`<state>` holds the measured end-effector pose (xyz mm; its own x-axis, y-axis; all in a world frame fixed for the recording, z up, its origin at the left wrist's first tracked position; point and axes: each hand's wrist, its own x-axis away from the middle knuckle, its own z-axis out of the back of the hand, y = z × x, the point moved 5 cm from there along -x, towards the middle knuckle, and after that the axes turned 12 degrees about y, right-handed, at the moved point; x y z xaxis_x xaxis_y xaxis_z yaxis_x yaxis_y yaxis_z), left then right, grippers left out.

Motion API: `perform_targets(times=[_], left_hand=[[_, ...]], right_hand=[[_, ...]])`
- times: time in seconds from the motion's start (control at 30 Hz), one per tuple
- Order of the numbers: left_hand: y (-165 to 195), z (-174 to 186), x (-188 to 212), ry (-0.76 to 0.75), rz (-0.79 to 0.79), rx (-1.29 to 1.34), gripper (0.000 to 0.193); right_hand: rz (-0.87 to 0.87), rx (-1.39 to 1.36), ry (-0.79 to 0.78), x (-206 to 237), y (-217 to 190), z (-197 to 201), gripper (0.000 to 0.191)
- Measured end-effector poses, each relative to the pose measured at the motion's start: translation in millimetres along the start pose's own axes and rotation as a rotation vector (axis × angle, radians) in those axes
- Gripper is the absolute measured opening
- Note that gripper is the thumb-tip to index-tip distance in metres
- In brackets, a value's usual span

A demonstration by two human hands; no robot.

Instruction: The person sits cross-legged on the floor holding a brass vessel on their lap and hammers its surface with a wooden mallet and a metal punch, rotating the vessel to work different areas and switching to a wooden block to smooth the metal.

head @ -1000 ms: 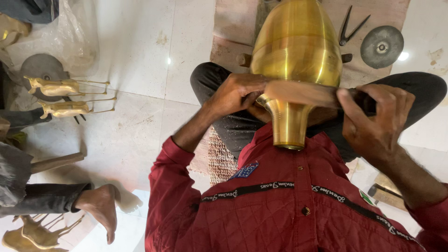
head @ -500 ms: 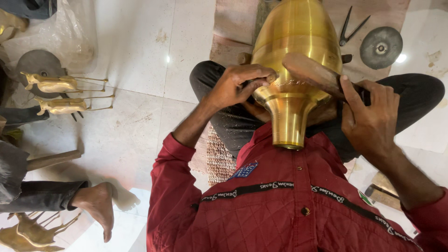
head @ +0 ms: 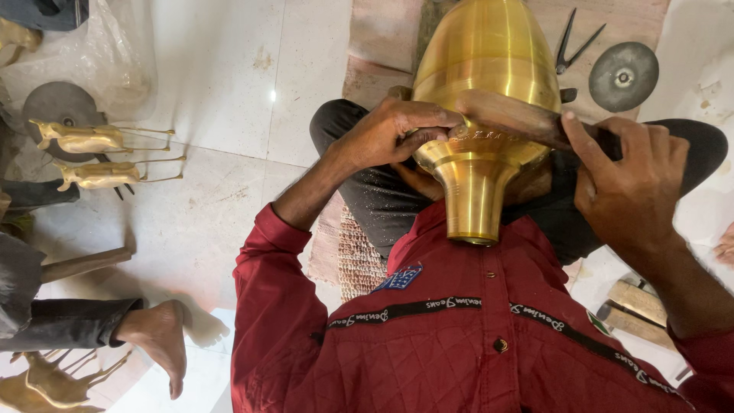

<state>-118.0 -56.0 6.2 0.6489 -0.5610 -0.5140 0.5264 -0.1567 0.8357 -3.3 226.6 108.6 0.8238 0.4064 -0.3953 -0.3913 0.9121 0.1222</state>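
Observation:
A large polished brass vessel (head: 487, 84) rests in my lap, its narrow neck (head: 474, 200) pointing toward my chest. A long dark flat tool (head: 514, 118) lies across the vessel's shoulder. My left hand (head: 390, 131) pinches the tool's left end against the brass. Gripping the tool's other end at the vessel's right side is my right hand (head: 628, 183). I wear a red quilted jacket and dark trousers and sit cross-legged.
Two small brass animal figures (head: 92, 157) lie on the white tiled floor at left, near a grey disc (head: 57, 103). Another person's bare foot (head: 157, 336) is at lower left. Shears (head: 575, 42) and a round grey disc (head: 623, 75) lie on the mat beyond the vessel.
The tool has slid up from the neck onto the vessel's shoulder, and both hands have moved with it. The right end has tilted lower.

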Motion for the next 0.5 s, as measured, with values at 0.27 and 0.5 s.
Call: perform_targets(times=[0.27,0.5], left_hand=[[1.9,-0.5,1.6,0.009,-0.037,-0.157,0.048],[5.8,0.0,6.6,0.061,0.117,-0.133,0.033]], right_hand=[[0.086,-0.253,0.202,-14.2,-1.7,6.9,0.06],[0.189,-0.176,0.178,-37.7,-9.8,13.4,0.058]])
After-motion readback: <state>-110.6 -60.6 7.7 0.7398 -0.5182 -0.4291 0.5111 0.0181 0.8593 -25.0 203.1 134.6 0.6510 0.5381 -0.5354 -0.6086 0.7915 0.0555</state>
